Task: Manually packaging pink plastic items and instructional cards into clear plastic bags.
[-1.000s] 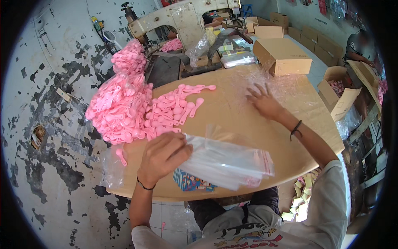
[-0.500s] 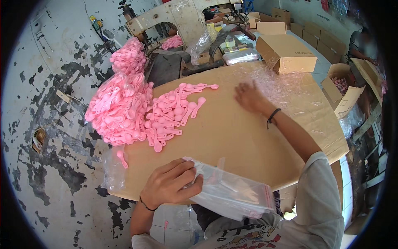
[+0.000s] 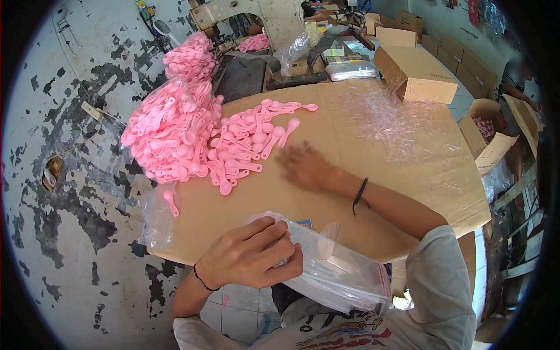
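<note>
My left hand (image 3: 251, 254) is closed on the top of a clear plastic bag (image 3: 344, 274) at the table's near edge; the bag slants down to the right over my lap. A small blue-edged piece (image 3: 304, 223) shows by its upper edge. Blurred by motion, my right hand (image 3: 303, 166) is low over the brown table covering (image 3: 344, 186), fingers stretched toward the spoons, with nothing visible in them. Just left of it lies a loose pile of pink plastic spoons (image 3: 251, 140). Large clear bags full of pink spoons (image 3: 169, 137) stand behind the pile at the left.
Shredded clear plastic strips (image 3: 391, 122) lie at the table's right, near a closed cardboard box (image 3: 417, 73). A single pink spoon (image 3: 171, 202) rests on clear film at the left edge. A heavy machine (image 3: 256, 23) stands at the back. Another person (image 3: 516, 81) is at far right.
My right hand has swept left and nearer, from beside the plastic strips to beside the spoon pile. My left hand still holds the bag, shifted slightly right. The view has tilted a little.
</note>
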Tool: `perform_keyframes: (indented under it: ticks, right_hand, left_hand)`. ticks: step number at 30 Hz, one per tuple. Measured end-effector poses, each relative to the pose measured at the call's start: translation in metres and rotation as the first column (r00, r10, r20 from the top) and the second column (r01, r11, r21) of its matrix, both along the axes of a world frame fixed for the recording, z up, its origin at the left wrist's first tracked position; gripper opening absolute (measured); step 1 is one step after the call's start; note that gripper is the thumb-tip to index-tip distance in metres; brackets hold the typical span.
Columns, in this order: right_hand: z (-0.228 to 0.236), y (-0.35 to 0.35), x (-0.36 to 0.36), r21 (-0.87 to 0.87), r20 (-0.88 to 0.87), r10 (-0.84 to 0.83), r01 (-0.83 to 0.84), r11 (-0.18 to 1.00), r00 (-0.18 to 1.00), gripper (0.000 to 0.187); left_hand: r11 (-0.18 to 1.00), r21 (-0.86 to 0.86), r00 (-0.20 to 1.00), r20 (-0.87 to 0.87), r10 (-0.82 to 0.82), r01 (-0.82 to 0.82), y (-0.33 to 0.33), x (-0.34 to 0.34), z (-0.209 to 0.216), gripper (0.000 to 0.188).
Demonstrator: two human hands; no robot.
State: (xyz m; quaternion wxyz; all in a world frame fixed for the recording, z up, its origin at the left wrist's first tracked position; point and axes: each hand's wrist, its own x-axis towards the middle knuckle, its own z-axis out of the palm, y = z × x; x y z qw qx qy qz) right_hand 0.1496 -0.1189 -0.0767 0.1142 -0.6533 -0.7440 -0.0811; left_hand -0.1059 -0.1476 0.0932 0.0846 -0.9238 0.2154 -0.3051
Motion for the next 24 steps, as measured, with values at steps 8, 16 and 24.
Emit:
perform_keyframes:
  ticks: [8,16,24]
  right_hand:
    - [0.023,-0.059,0.142,-0.096,0.012,-0.400,0.400,0.912,0.916,0.053]
    - [0.134,-0.090,0.197,-0.012,-0.904,-0.111,0.234,0.972,0.413,0.039]
    - [0.157,-0.147,0.223,-0.126,-0.532,-0.360,0.349,0.929,0.766,0.032]
  left_hand:
    - [0.998,-0.010,0.998,0.025,0.065,-0.065,0.012,-0.013,-0.003,0.023]
    - [0.999,0.017,0.999,0.010,0.046,-0.046,0.014,-0.003,-0.002,0.014]
    - [0.998,-0.063,0.998,-0.062,0.000,-0.004,0.003,0.006,0.004,0.021]
